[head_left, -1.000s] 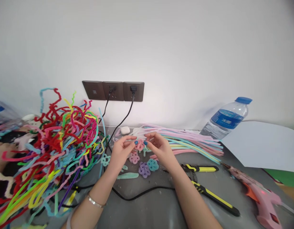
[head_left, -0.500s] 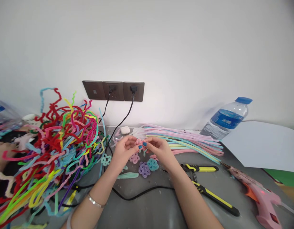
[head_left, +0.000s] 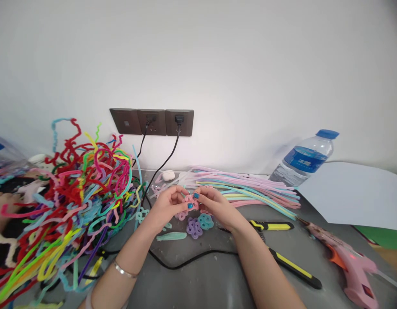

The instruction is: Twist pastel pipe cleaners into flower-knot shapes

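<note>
Between both hands is a small pink pipe-cleaner flower point(head_left: 192, 201) made of loops. My left hand point(head_left: 169, 207) pinches its left side between thumb and fingers. On the other side, the thumb and fingers of my right hand point(head_left: 214, 205) grip it, partly hiding it. Just below the hands lie a purple looped flower point(head_left: 194, 228) and a blue one point(head_left: 206, 221). Another pink flower point(head_left: 181, 216) shows in part beneath my left hand. A mint flower point(head_left: 142, 215) and a mint leaf-like strip point(head_left: 172, 236) rest close to my left wrist.
A tangled heap of coloured pipe cleaners point(head_left: 85, 193) fills the left, by another person's hand point(head_left: 1, 210). Straight pastel pipe cleaners point(head_left: 246, 186) lie behind. Yellow-black pliers point(head_left: 295, 268), a pink glue gun point(head_left: 353, 266), a water bottle point(head_left: 304, 156) and white paper point(head_left: 353, 193) are right. A black cable point(head_left: 185, 263) crosses the table.
The pink flower has been turned and sits slightly lower between my fingers. My right thumb has shifted up, and my left thumb has moved down a little.
</note>
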Tool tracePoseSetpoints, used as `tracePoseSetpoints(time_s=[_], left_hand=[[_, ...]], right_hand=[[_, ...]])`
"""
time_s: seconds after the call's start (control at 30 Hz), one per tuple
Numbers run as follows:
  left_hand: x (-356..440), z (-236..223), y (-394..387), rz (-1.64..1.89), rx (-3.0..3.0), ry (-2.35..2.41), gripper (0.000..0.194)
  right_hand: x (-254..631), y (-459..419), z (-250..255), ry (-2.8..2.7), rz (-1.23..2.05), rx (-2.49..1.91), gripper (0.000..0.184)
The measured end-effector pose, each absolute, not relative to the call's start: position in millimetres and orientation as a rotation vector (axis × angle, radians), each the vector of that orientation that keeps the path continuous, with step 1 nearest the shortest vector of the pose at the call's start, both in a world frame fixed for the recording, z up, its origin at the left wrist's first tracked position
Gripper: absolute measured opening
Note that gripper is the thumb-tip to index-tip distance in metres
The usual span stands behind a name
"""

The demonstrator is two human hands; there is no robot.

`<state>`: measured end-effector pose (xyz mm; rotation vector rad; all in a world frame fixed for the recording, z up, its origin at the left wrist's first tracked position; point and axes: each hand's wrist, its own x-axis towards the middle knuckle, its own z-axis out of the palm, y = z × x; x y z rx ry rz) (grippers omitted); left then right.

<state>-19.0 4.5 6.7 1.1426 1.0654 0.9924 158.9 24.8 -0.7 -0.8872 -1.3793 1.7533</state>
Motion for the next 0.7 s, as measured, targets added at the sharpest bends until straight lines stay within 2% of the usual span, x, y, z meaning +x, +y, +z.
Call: tracePoseSetpoints(time_s=[0.33,0.57,0.7], left_hand=[[-14,9,1,0.921,1.115,1.007,0.034],[-16,5,7,1.110,1.016,1.079,0.038],[-14,7,6,1.057,1.058,1.043,0.032]], right_hand=[[162,25,-2,-1.388,1.829,-0.812,0.035],[152,23,1,-1.135,1.788,-0.860,0.036],[152,23,3,-1.150,1.752,-0.886,0.035]])
